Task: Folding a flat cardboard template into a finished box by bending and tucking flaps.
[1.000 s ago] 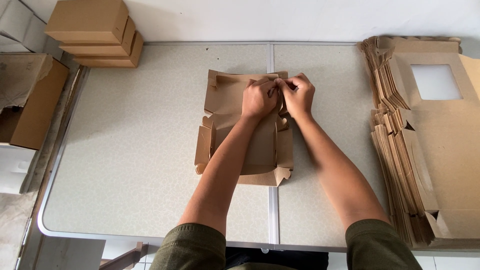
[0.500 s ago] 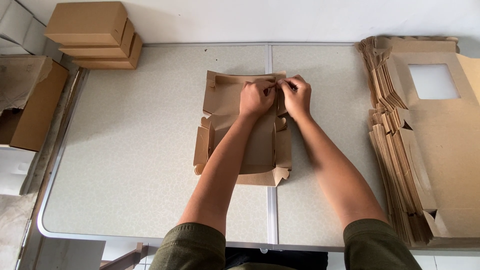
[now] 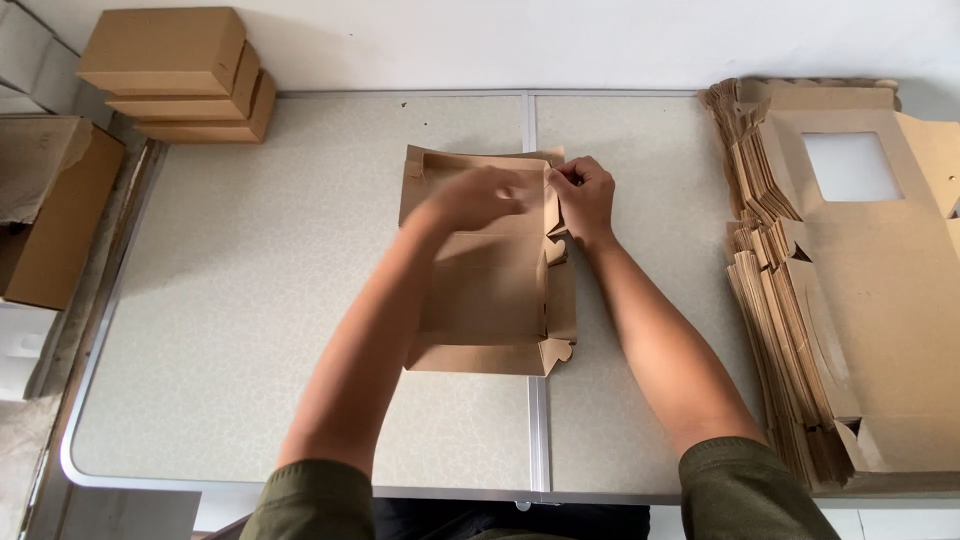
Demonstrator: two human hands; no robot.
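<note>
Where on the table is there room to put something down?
Bare tabletop lies between the half-folded box and the table's left edge. A narrower strip lies between the box and the flat cardboard stack. The right side is crowded.

Counter fills the view, a seam strip running 12 to 6 down its middle. Half-folded box lies on the counter at centre, just left of the seam, its right edge over it. Left hand sits on the box's far part; right hand touches the box's far right corner, at 1 o'clock from box centre. Stack of flat blanks lies along the counter's 3 o'clock edge, top to bottom. Three closed boxes stacked at the 10 o'clock corner. Open carton stands off the counter at 9 o'clock.
</note>
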